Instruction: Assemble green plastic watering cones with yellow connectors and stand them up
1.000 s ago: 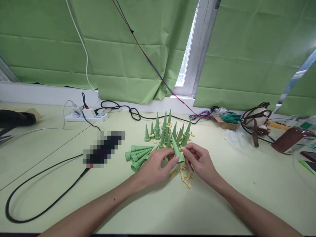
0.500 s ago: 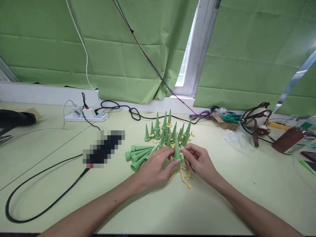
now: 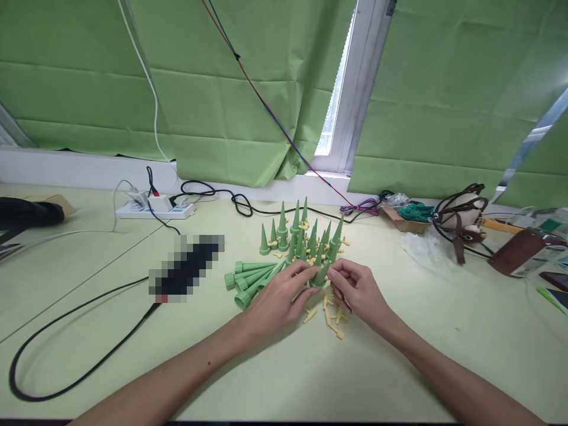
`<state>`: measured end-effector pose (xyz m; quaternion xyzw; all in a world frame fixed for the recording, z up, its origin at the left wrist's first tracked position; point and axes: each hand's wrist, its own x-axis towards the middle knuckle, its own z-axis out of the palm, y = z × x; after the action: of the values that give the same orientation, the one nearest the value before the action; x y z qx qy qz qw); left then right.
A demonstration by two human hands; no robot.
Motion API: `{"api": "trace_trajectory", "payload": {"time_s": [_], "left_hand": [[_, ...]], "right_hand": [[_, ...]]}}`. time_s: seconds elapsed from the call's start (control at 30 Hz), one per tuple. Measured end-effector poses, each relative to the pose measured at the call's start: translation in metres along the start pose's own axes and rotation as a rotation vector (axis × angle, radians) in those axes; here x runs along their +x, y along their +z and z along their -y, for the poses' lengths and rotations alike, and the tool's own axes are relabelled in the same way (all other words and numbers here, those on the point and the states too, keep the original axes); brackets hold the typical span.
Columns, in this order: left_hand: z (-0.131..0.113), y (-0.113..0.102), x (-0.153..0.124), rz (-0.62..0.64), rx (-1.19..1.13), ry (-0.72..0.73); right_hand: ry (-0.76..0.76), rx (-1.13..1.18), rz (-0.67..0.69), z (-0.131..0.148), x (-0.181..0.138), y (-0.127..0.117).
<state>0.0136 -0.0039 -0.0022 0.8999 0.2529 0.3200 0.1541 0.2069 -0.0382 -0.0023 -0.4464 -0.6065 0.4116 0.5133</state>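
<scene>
My left hand [image 3: 276, 297] is closed around the base of a green plastic watering spike [image 3: 321, 274], which leans with its tip up and to the right. Against the spike's right side, my right hand [image 3: 357, 289] pinches a small yellow plastic valve, mostly covered by the fingers. Several loose yellow valves [image 3: 328, 318] lie on the table just below both hands. Behind the hands, several green spikes [image 3: 283, 223] stand upright, with yellow valves at their bases. Several more spikes [image 3: 254, 283] lie on their sides to the left, partly behind my left hand.
A blurred black device [image 3: 186, 269] with a looping cable lies at left. The power strip [image 3: 155, 207] and black cords run along the wall. To the right are a small cardboard box [image 3: 406, 219], clear plastic wrap [image 3: 426, 251] and a dark red item [image 3: 526, 253].
The held spike has tipped from upright to leaning, its tip now lower and farther right. Both hands stay in nearly the same place.
</scene>
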Motion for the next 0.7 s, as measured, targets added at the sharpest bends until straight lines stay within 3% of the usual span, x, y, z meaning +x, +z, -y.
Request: {"api": "trace_trajectory", "payload": {"time_s": [0.27, 0.53, 0.7], "left_hand": [[-0.0053, -0.0014, 0.0017, 0.002, -0.021, -0.07], [-0.0061, -0.0011, 0.0039, -0.105, -0.122, -0.222], [-0.006, -0.0011, 0.0063, -0.04, -0.1, -0.261]], "right_hand": [[-0.015, 0.007, -0.036, 0.0018, -0.0004, 0.0016], [-0.108, 0.024, -0.108, 0.0028, -0.0019, 0.0021], [-0.125, 0.003, -0.12, 0.0019, -0.0033, 0.0033]]}}
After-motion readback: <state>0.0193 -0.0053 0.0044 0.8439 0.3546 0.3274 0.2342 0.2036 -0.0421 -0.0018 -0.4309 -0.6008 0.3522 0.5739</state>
